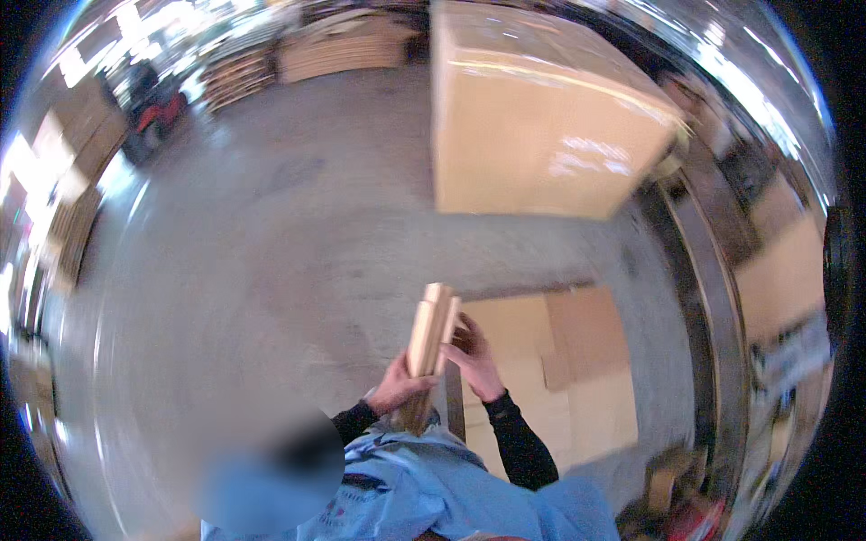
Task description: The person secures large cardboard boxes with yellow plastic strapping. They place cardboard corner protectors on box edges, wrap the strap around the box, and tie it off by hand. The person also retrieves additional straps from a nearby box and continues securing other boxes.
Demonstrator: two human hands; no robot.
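Several short wooden slats (428,332), pale and stacked side by side with uneven ends, stand tilted up in front of my body. My left hand (402,386) is wrapped round their lower left side. From the right, my right hand (473,357) closes on the same slats, its fingers partly hidden and a little smeared. Just right of the hands lies a flat cardboard sheet (586,361), low down near the floor. The lower ends of the slats reach down toward my blue shirt.
A large cardboard box (532,135) stands ahead on the grey floor (271,243). Along the right run long dark beams (708,270), with more cardboard (785,270) beyond. Far left are a red machine (162,113) and a wooden stack (239,77). A blurred patch covers the lower left.
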